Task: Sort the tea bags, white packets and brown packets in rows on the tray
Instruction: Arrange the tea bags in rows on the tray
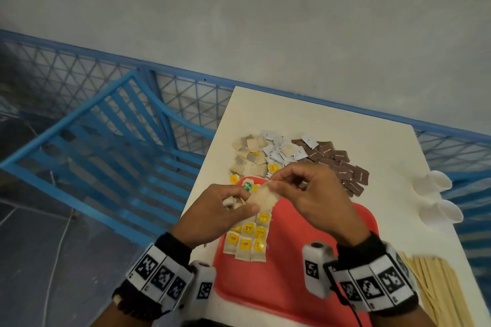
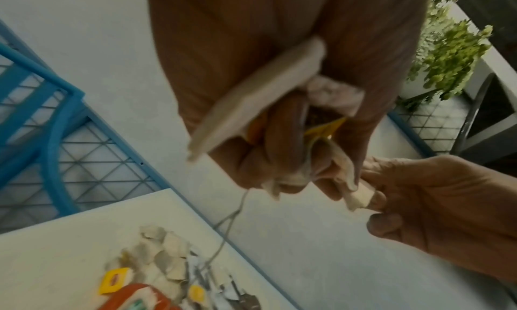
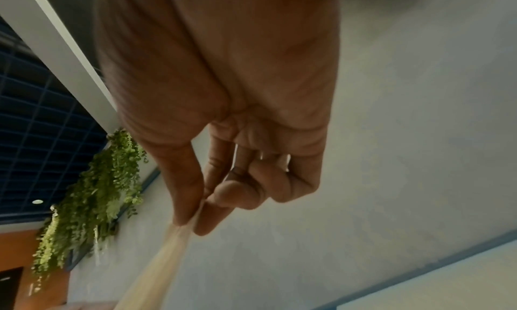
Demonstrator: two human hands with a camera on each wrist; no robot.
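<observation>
Both hands meet above the far left corner of the red tray point(image 1: 305, 260). My left hand point(image 1: 212, 210) grips a small bunch of tea bags point(image 2: 260, 93), and a string dangles from them. My right hand point(image 1: 305, 194) pinches the corner of one beige tea bag point(image 1: 263, 199) between thumb and forefinger; the same tea bag point(image 3: 156, 277) runs down from that pinch in the right wrist view. Several tea bags with yellow tags point(image 1: 248, 240) lie in rows on the tray's left side. Beyond the tray sit piles of loose tea bags point(image 1: 248, 154), white packets point(image 1: 279, 151) and brown packets point(image 1: 337, 164).
The white table point(image 1: 332, 119) stands against a blue mesh fence point(image 1: 79, 74), with a blue chair point(image 1: 106, 146) to its left. White plastic spoons point(image 1: 435, 194) lie at the table's right edge, and wooden stir sticks point(image 1: 438, 289) at the near right.
</observation>
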